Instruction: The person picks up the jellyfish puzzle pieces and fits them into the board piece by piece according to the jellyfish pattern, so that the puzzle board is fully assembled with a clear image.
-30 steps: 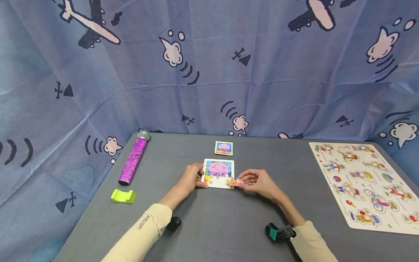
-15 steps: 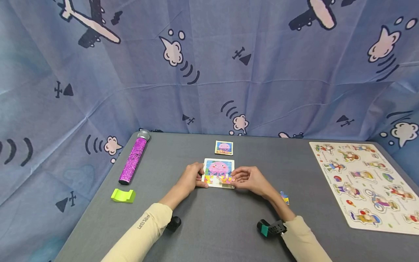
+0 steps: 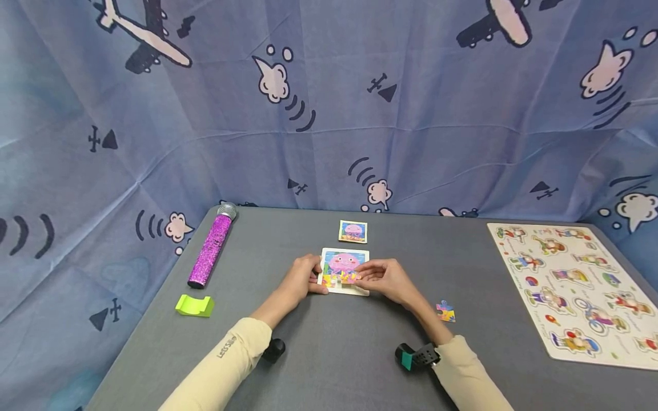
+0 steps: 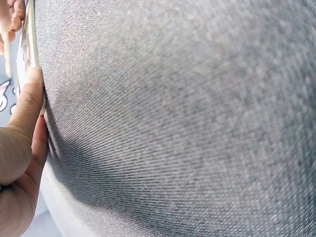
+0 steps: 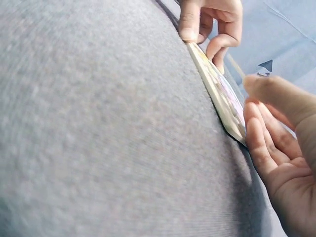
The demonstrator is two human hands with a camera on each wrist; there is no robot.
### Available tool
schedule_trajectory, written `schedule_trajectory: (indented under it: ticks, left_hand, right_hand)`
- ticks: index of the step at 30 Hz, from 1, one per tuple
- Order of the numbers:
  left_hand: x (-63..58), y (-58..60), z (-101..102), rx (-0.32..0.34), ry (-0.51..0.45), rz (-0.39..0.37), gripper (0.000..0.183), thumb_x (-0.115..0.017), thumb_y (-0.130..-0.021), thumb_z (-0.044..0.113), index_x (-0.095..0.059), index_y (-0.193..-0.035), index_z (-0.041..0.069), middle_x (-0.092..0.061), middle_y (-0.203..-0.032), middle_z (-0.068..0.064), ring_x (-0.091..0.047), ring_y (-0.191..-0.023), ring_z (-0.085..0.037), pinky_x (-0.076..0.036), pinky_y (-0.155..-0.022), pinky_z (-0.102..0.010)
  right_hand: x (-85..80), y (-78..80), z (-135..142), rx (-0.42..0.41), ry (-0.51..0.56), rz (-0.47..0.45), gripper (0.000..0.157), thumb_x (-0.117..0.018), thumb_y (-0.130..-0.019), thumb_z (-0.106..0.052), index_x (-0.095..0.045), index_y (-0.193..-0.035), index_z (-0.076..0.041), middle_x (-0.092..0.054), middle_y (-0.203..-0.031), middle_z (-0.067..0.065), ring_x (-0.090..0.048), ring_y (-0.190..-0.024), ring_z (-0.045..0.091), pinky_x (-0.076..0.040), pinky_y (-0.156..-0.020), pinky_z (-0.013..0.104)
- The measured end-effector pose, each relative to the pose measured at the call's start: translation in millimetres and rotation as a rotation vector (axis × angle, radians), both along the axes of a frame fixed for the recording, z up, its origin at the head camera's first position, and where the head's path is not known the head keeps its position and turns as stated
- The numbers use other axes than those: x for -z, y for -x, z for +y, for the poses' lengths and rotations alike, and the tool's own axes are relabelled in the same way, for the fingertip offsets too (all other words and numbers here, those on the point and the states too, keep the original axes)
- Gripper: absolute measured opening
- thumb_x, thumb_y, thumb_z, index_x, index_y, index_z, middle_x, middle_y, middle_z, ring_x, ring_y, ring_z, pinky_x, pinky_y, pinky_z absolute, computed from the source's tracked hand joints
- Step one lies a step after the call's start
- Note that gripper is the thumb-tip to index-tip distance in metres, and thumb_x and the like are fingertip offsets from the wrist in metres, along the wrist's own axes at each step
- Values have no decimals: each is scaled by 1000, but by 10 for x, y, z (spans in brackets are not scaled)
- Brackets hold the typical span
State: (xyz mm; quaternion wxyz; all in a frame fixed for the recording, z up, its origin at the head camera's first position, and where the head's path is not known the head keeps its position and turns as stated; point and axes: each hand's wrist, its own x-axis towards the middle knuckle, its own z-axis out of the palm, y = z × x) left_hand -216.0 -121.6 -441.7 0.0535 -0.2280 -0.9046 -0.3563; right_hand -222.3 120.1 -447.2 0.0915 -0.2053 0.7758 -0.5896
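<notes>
A square jellyfish puzzle board [image 3: 343, 262] lies on the grey table. My left hand [image 3: 299, 279] grips its left edge, the thumb at the near corner, as the left wrist view also shows with the thumb on the board's rim [image 4: 32, 44]. Over the lower part of the board, my right hand [image 3: 385, 279] pinches a pink and yellow puzzle piece [image 3: 349, 277] between thumb and fingers. In the right wrist view that piece [image 5: 236, 64] is seen edge-on, raised above the board [image 5: 213, 91]. Another puzzle piece [image 3: 445, 311], blue and yellow, lies beside my right forearm.
Behind the board lies a small jellyfish picture card [image 3: 353, 231]. A glittery purple microphone [image 3: 212, 248] and a lime-green curved block [image 3: 195, 306] are at the left. A large figure-puzzle board [image 3: 576, 291] covers the table's right side. A printed curtain [image 3: 329, 114] hangs behind.
My right hand has moved left with its puzzle piece, from the board's right edge to over its lower part. The loose piece beside the forearm has come into view. The left hand stays put.
</notes>
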Motion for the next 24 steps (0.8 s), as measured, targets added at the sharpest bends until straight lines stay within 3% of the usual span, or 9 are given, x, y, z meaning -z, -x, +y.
schedule_trajectory:
  ticks: [1,11,24]
  left_hand:
    - [-76,-38,35,-22,15,-31,41,-90,-62,10,-58,-82,-5,-55,-79,-11,-53,-67,-19,-47,-63,-24]
    - [-47,-11,35,-26,20,-38,41,-90,-62,10,-56,-81,-4,-54,-78,-12,-52,-67,-18,-44,-61,-21]
    - [-50,-30,37,-29,41,-41,40,-90,-64,11,-58,-82,-3,-56,-81,-13,-53,-69,-20,-47,-62,-24]
  right_hand:
    - [-1,-1,-8,7,-9,12,27,-78,-78,-2,-68,-100,10,-69,-84,16,-64,-72,11,-52,-64,20]
    - [-23,-18,-116,82,-198,182,20,-81,-76,-7,-73,-91,2,-69,-74,4,-61,-63,8,-50,-57,20]
    - [-64,-30,-174,91,-280,234,19,-83,-72,-8,-74,-86,0,-67,-69,-1,-53,-57,3,-43,-52,18]
